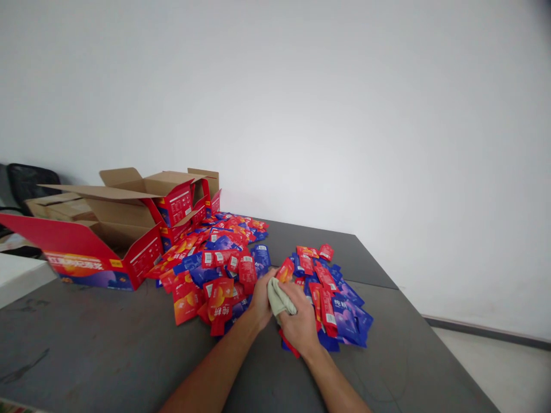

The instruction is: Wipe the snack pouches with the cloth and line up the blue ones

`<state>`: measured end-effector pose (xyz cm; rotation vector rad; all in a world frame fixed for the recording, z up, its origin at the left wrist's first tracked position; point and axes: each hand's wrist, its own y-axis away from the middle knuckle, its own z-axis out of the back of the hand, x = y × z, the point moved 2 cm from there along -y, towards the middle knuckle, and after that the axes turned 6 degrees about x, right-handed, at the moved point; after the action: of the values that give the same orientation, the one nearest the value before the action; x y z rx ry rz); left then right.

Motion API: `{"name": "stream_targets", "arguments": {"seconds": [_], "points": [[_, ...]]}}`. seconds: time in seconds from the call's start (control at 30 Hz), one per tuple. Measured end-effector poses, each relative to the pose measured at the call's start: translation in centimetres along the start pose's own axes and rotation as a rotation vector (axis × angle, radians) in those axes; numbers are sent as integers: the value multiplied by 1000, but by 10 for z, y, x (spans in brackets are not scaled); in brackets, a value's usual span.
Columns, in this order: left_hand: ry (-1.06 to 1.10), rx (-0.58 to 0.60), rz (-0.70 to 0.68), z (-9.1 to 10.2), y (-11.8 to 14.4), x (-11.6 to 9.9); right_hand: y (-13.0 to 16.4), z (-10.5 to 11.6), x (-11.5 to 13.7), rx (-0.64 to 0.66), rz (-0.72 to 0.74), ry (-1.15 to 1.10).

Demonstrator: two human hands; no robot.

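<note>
Head view: at lower centre the right hand [301, 324] is closed around a pale cloth [279, 299], and the left hand [261, 298] pinches its edge, probably to steady it. Red and blue packets [219, 258] lie around; open boxes [116, 241] stand at left.

Print on the sachets [224, 258] is too small to read; forearms leave frame.

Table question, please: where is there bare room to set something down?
The table is bare in front of the open red box, near its right edge beyond the packets, and behind them toward the wall. The middle is crowded with packets around both hands.
</note>
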<state>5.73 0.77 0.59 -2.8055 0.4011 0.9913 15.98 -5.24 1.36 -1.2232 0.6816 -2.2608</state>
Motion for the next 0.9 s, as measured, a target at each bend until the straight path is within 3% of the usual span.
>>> {"name": "stream_targets", "arguments": {"seconds": [0.1, 0.2, 0.37, 0.63, 0.9], "points": [[23, -18, 32, -2, 1, 0, -1, 3, -1, -29, 11, 49], [-8, -45, 71, 0, 3, 2, -5, 17, -8, -145, -46, 138], [-70, 72, 118, -5, 5, 7, -10, 37, -21, -282, -146, 223], [-82, 60, 57, -4, 5, -7, -6, 7, -4, 74, -15, 70], [-165, 95, 28, -13, 6, -7, -15, 24, -5, -1, -190, 104]]}}
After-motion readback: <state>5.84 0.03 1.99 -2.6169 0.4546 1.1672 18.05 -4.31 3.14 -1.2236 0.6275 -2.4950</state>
